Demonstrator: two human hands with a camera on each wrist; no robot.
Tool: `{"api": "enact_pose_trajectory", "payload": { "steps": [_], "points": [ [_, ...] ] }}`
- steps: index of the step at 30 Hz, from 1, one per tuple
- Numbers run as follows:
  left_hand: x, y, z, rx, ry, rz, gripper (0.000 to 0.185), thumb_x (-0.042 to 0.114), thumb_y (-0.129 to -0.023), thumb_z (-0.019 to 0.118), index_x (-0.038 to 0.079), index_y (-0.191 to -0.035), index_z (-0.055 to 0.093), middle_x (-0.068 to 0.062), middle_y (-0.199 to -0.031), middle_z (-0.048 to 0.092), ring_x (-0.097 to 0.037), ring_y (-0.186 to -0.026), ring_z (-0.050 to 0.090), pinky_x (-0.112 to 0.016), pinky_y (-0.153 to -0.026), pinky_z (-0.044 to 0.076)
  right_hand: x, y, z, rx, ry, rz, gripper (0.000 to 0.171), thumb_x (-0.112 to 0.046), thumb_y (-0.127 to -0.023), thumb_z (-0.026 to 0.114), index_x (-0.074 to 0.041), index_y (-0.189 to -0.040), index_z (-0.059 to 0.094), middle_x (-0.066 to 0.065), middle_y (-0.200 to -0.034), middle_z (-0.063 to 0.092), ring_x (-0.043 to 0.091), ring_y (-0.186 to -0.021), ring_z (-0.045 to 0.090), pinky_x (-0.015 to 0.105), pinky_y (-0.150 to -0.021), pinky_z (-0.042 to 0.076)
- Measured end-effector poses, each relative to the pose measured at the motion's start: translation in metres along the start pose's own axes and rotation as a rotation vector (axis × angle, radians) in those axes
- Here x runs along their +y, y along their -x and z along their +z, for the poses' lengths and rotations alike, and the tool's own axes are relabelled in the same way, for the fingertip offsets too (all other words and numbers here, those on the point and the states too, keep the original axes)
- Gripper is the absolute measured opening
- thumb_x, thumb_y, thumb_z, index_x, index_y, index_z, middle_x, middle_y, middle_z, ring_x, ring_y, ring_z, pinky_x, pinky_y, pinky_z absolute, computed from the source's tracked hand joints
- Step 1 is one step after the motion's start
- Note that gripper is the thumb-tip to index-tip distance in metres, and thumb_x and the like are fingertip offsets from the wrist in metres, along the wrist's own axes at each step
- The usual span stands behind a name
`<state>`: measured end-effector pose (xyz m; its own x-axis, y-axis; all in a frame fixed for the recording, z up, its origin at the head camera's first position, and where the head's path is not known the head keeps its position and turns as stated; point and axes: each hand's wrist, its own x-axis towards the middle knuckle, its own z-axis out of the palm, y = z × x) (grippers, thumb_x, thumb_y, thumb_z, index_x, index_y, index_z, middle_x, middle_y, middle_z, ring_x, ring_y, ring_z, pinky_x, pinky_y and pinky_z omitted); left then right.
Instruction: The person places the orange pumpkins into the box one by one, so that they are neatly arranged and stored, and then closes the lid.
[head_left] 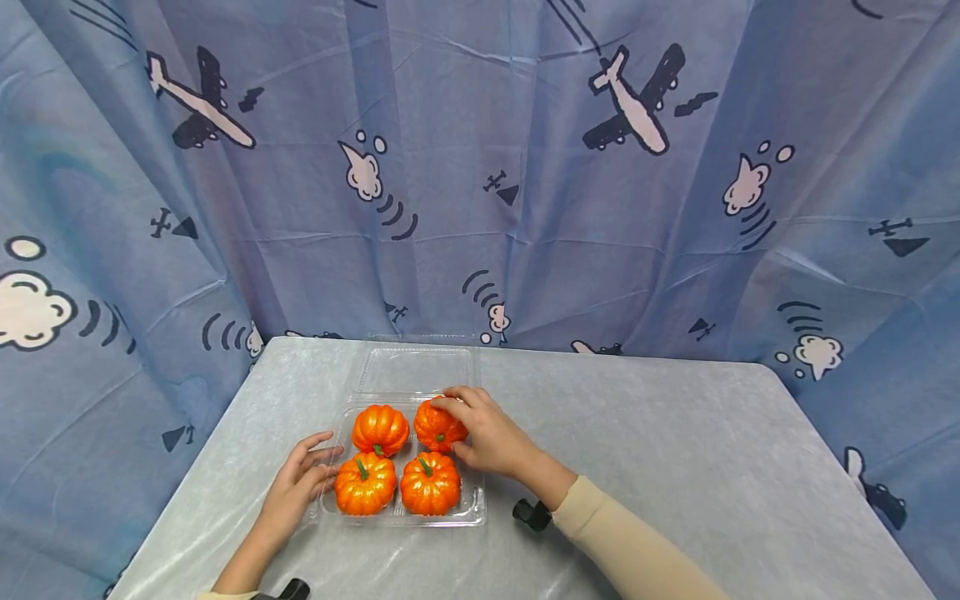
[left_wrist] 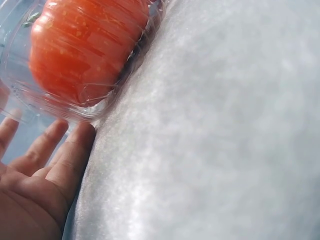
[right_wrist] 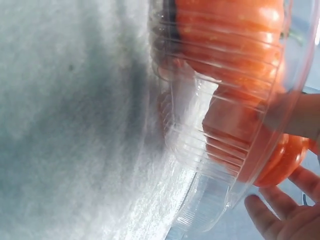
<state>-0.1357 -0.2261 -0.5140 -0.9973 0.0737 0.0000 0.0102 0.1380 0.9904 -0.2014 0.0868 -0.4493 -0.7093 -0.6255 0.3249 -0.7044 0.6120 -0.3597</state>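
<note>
Several small orange pumpkins sit in a clear plastic clamshell box (head_left: 405, 522), laid out two by two. My right hand (head_left: 491, 433) grips the far-right pumpkin (head_left: 437, 427), thumb on the near side and fingers over its far side. In the right wrist view, that pumpkin (right_wrist: 282, 162) shows partly above the box wall, with the thumb behind the plastic rim. My left hand (head_left: 294, 485) is at the box's left side, fingers extended and fingertips right at the wall beside the near-left pumpkin (head_left: 365, 485). The far-left pumpkin (head_left: 380, 429) and near-right pumpkin (head_left: 431, 485) rest in the box.
The box's clear lid (head_left: 416, 371) lies folded back toward the table's far edge. A pale grey cloth covers the table (head_left: 637, 450). Behind it hangs a blue curtain (head_left: 465, 167) printed with airplanes. Dark wrist-camera mounts show near both wrists.
</note>
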Motion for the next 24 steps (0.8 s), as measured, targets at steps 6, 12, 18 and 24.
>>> {"api": "enact_pose_trajectory", "payload": {
  "steps": [6, 12, 18, 24],
  "points": [
    [0.0, 0.0, 0.0, 0.0, 0.002, 0.0, 0.044, 0.004, -0.099, 0.042, 0.003, -0.143, 0.034, -0.033, -0.135, 0.048, -0.001, -0.098, 0.063, -0.02, -0.08, 0.055, 0.0, 0.0, 0.0, 0.001, -0.04, -0.008, 0.046, -0.001, -0.079, 0.065, -0.017, -0.122, 0.062, 0.011, -0.131, 0.054, 0.027, -0.117, 0.053, 0.039, -0.098, 0.05],
    [0.0, 0.0, 0.0, -0.002, 0.011, -0.011, 0.044, 0.005, -0.099, 0.042, 0.004, -0.143, 0.034, -0.033, -0.135, 0.047, -0.001, -0.098, 0.063, -0.02, -0.08, 0.055, 0.001, -0.002, 0.002, 0.009, -0.037, -0.023, 0.039, 0.002, -0.079, 0.064, -0.015, -0.114, 0.067, 0.007, -0.12, 0.059, 0.024, -0.111, 0.056, 0.036, -0.097, 0.05],
    [0.0, 0.0, 0.0, -0.002, 0.015, -0.013, 0.044, 0.005, -0.099, 0.042, 0.004, -0.143, 0.034, -0.033, -0.136, 0.047, -0.001, -0.098, 0.063, -0.02, -0.08, 0.055, 0.002, -0.001, 0.003, 0.014, -0.041, -0.011, 0.038, -0.002, -0.079, 0.066, -0.016, -0.115, 0.066, 0.002, -0.112, 0.062, 0.019, -0.106, 0.057, 0.035, -0.094, 0.051],
    [0.0, -0.001, 0.0, 0.006, 0.011, -0.018, 0.044, 0.005, -0.099, 0.043, 0.004, -0.142, 0.035, -0.033, -0.135, 0.048, -0.001, -0.098, 0.063, -0.02, -0.08, 0.055, 0.012, -0.001, 0.002, 0.125, -0.188, 0.132, 0.034, -0.013, -0.081, 0.068, -0.016, -0.115, 0.066, 0.003, -0.115, 0.063, 0.021, -0.109, 0.059, 0.041, -0.092, 0.052]
  ]
}}
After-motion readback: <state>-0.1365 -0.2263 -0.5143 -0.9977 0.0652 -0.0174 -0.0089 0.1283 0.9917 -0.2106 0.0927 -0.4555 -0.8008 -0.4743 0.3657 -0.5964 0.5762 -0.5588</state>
